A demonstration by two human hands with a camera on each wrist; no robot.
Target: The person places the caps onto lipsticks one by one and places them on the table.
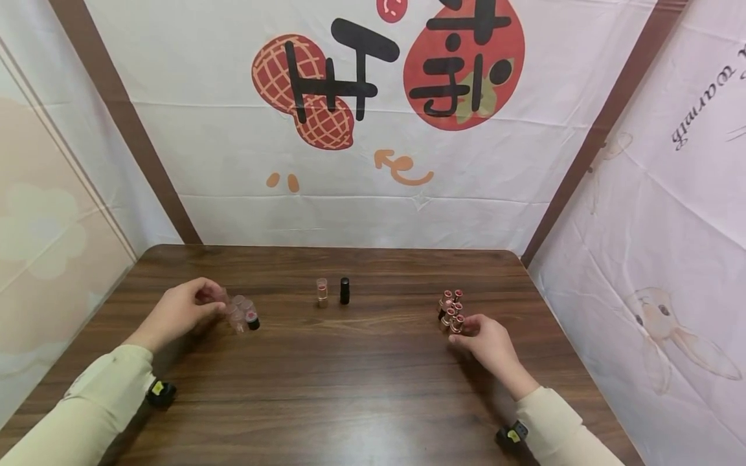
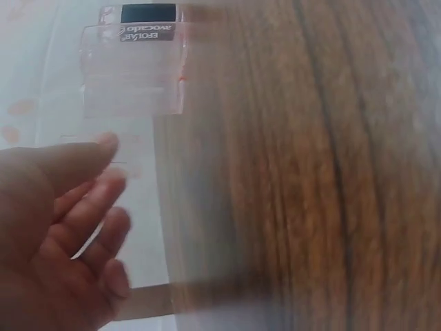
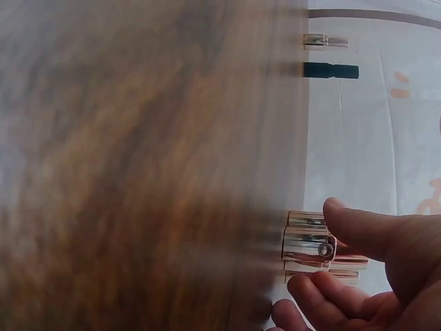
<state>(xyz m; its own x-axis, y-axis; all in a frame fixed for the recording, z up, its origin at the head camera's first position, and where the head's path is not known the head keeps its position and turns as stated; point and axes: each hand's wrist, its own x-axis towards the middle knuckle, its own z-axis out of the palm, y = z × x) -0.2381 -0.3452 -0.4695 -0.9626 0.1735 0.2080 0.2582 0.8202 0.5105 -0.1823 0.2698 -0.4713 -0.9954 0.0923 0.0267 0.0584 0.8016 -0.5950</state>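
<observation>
At the table's left, my left hand [image 1: 185,309] is beside a cluster of clear lipstick caps [image 1: 237,314]. In the left wrist view, the clear caps [image 2: 134,96] sit apart from the loosely bent fingers, with nothing between thumb and fingertips. A short black-based piece [image 1: 253,320] with dark, printed lettering stands against the caps. On the right, my right hand [image 1: 486,342] pinches a gold lipstick tube [image 1: 457,323] at the near edge of a tight group of several uncapped gold tubes [image 1: 447,296]. The right wrist view shows thumb and fingers on either side of the gold tubes [image 3: 306,241].
Two lipsticks stand upright near the middle back: one gold with a clear cap [image 1: 322,293], the other black [image 1: 345,291]. Both rest on the brown wood table [image 1: 350,388]. Printed white cloth [image 1: 373,213] hangs behind the table and at its sides.
</observation>
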